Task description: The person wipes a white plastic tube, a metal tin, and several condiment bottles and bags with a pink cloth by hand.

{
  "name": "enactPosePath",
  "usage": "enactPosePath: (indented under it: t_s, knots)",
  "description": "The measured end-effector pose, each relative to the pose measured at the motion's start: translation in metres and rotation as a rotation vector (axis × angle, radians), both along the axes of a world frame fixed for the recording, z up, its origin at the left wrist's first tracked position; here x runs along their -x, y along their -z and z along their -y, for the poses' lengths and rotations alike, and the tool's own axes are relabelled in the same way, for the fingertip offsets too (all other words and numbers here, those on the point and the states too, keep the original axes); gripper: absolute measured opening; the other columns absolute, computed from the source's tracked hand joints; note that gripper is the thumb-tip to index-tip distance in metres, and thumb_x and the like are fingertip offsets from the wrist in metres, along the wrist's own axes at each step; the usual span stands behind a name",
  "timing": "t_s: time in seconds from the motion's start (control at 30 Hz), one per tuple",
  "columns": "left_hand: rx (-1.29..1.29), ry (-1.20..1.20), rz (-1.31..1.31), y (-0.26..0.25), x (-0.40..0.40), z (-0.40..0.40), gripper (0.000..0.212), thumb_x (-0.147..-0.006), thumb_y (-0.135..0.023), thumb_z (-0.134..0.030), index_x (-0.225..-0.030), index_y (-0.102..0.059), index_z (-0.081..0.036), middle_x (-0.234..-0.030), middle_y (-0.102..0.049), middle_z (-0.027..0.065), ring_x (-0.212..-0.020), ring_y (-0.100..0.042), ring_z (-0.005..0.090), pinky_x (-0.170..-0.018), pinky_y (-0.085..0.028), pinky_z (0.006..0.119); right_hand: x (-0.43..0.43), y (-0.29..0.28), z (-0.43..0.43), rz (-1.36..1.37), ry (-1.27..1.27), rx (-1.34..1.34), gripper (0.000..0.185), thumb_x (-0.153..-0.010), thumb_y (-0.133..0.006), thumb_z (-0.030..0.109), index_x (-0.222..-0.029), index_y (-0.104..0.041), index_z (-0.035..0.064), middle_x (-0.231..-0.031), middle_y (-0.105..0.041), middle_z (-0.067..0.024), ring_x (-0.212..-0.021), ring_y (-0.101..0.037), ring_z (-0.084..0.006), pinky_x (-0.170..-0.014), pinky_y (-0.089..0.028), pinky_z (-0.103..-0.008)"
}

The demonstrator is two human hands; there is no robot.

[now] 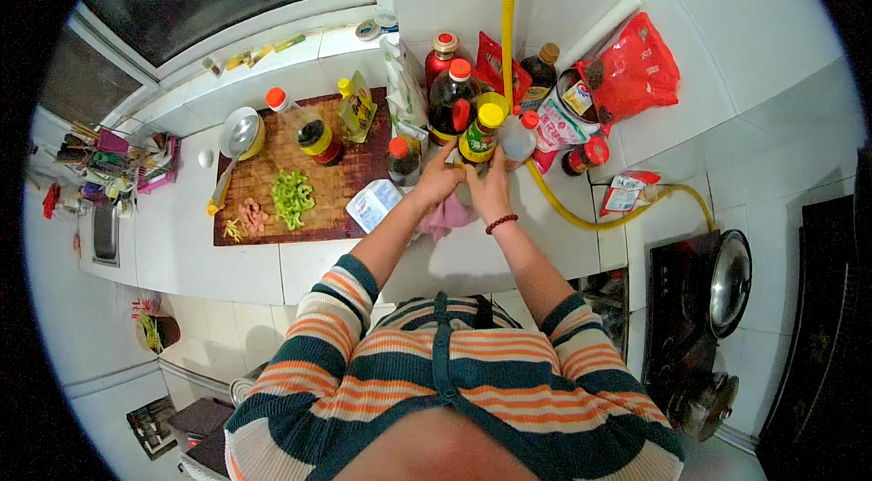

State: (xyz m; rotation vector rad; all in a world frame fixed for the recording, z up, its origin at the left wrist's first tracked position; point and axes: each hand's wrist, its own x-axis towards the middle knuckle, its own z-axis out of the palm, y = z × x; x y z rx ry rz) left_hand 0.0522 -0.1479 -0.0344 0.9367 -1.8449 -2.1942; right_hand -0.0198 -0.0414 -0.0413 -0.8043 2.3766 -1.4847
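Note:
A sauce bottle with a yellow cap and a green and yellow label (479, 135) stands upright among other bottles. My left hand (438, 178) is at its lower left side and my right hand (489, 187) at its lower right, both with fingers against it. Behind it rises a large dark bottle with a red cap (452, 99). Close to my right fingertips is a clear red-capped bottle (516, 139). A small dark red-capped bottle (403, 164) stands left of my left hand. Below my wrists, a pink cloth (447, 216) lies on the counter.
A wooden cutting board (351, 198) holds chopped green pepper (292, 199), sliced sausage-like pieces (253, 216), a white packet (375, 206) and a bowl (242, 132) beside a knife (225, 188). A yellow hose (579, 221) runs to the stove (681, 304); a wok (730, 285) sits there.

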Motion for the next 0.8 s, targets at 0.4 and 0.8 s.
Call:
enactPosePath:
  t_s: [0.4,0.8]
  knots:
    - [-0.205,-0.315,-0.313,-0.064,-0.11,0.016,0.041,-0.077,-0.052,-0.003,-0.118,-0.051,-0.004,-0.103,-0.064,0.0067,-0.055,-0.047,0.004,-0.047,-0.042,0.018,-0.033,0.003,-0.067,0.259,-0.165,0.067,0.036,-0.084,-0.058,0.011,-0.117,-0.048,0.0009,-0.112,-0.057,-0.0142,-0.099,-0.057,-0.0195,-0.082,-0.048,-0.0314]
    - [0.98,-0.605,0.062,-0.073,-0.15,0.181,0.065,-0.071,-0.074,-0.032,-0.122,-0.049,0.001,-0.1,-0.064,0.0199,-0.089,-0.063,0.0323,-0.078,-0.048,0.037,-0.107,-0.01,-0.049,0.442,-0.193,0.079,0.024,-0.085,-0.058,0.012,-0.107,-0.057,0.0025,-0.097,-0.062,-0.0076,-0.076,-0.061,-0.0142,-0.066,-0.049,-0.0251]
